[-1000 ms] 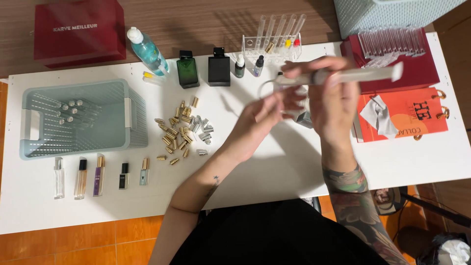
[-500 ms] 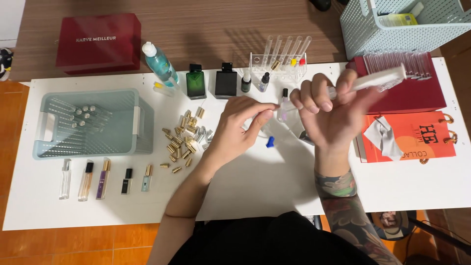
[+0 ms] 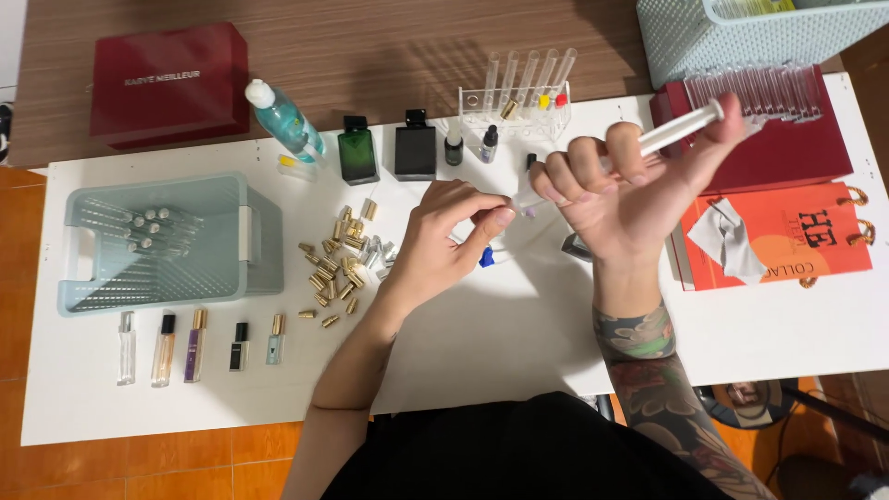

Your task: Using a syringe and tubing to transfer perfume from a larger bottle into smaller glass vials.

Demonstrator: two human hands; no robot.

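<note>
Holding the syringe higher over the worktop

Raising your right hand is what you are doing compared with half a second ago: it is sitting closer to the far edge of the white worktop, and the clear syringe is pointing up toward the far right corner. Your right fingers are curling tightly round the syringe barrel, with the thumb lying along its plunger end. Your left hand is keeping near the middle of the worktop, its thumb and forefinger pinching closed on a small clear vial at the syringe's lower tip. You are holding both just above a small blue cap that is lying on the worktop, beside the scattered gold caps.
</note>
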